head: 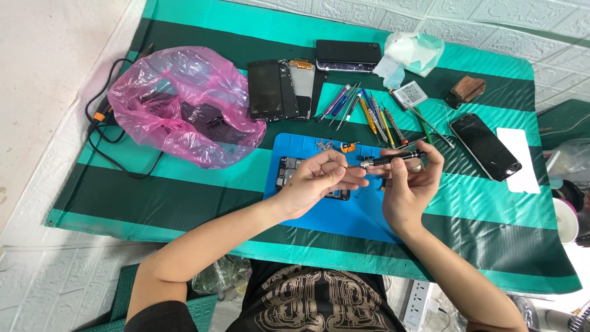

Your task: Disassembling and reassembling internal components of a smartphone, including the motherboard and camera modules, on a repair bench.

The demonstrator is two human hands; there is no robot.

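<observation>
Our right hand [410, 178] grips a black screwdriver [390, 160]; our left hand [319, 179] pinches its tip above the blue mat [362, 212] and opened phone [287, 172].

We hold a slim black screwdriver [390, 161] level above the blue mat, its metal tip pointing left; an opened phone [289, 173] lies flat beneath.

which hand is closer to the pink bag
Left. The left hand is over the blue mat, just right of the pink bag; the right hand, holding the screwdriver, is farther right.
</observation>
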